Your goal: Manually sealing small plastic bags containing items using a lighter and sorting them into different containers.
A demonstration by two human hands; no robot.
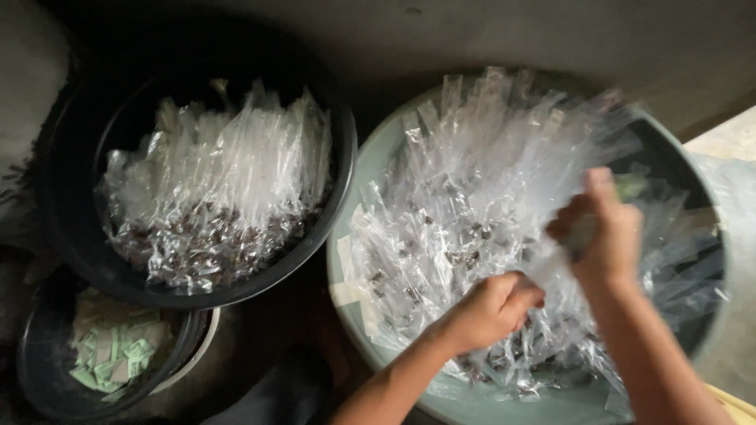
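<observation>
A wide grey-green basin [356,189] on the right is heaped with several narrow clear plastic packets [457,197] that hold small dark pieces. My left hand [492,308] is closed low in the heap, gripping clear packets. My right hand [602,232] is raised just to its right, fingers pinched on a clear packet with a pale green slip inside; it is blurred with motion.
A black tub [71,236] at upper left holds more clear packets [220,189] with dark pieces. A small dark bowl [39,370] at lower left contains pale green and white paper slips [118,346]. Dim floor surrounds the containers.
</observation>
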